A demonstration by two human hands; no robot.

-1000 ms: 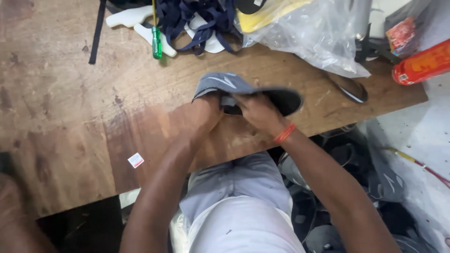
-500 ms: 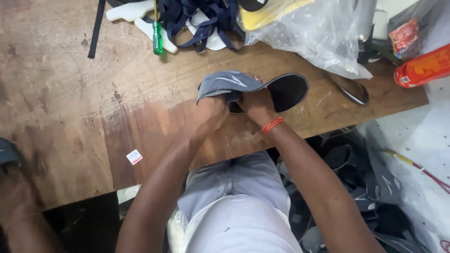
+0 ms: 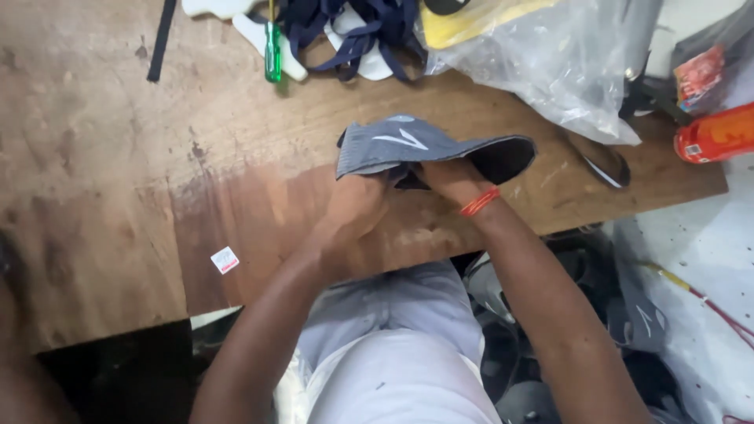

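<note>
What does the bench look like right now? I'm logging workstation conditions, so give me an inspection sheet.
Surface: worn wooden bench, stained, with a small sticker.
Job's things: grey shoe upper with dark lining, held at the bench's near edge.
Clutter: green-handled screwdriver, navy straps, white cut-outs, clear plastic bag, orange bottle.
Grips: left hand and right hand both closed on the upper.
Cables: nothing seen.
Surroundings: more grey uppers piled on the floor.
</note>
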